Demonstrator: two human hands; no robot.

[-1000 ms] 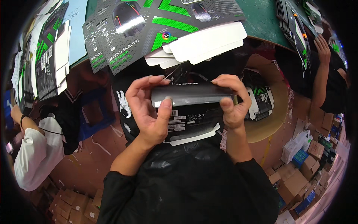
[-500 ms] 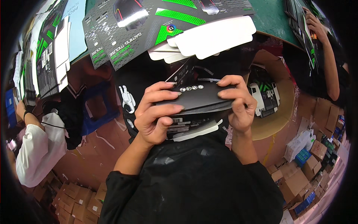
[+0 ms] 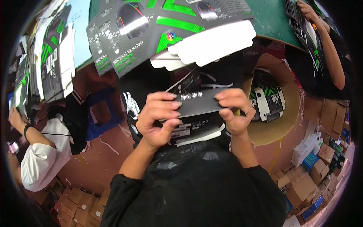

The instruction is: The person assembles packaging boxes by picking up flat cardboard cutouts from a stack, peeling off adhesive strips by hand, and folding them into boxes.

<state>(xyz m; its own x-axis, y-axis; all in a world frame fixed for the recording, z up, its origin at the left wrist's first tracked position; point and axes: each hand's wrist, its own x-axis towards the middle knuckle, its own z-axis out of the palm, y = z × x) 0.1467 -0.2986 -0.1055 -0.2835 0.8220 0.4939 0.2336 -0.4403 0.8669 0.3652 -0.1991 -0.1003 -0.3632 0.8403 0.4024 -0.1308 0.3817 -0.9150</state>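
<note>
A dark printed packaging carton (image 3: 200, 106), partly folded, lies across my lap between both hands. Its narrow panel with a row of round white icons faces up, and printed panels and a white flap edge show below it. My left hand (image 3: 155, 120) grips the carton's left end, fingers on top and thumb at the near side. At the right end, my right hand (image 3: 237, 109) pinches the same panel, its thumb along the near edge. Beyond them, flat black-and-green cartons (image 3: 141, 51) with white flaps overhang the table edge.
A green table (image 3: 270, 20) spans the far side. To the right stands an open cardboard box (image 3: 290, 109) holding flat cartons. More cartons (image 3: 53, 72) are stacked at left. Co-workers' arms show at left (image 3: 39, 160) and right (image 3: 333, 62). A blue stool (image 3: 99, 119) stands left.
The carton's upper panel, bowed with layered edges before, now lies flatter with one crisp near edge. My right thumb has come round onto that edge. The whole view has shifted slightly.
</note>
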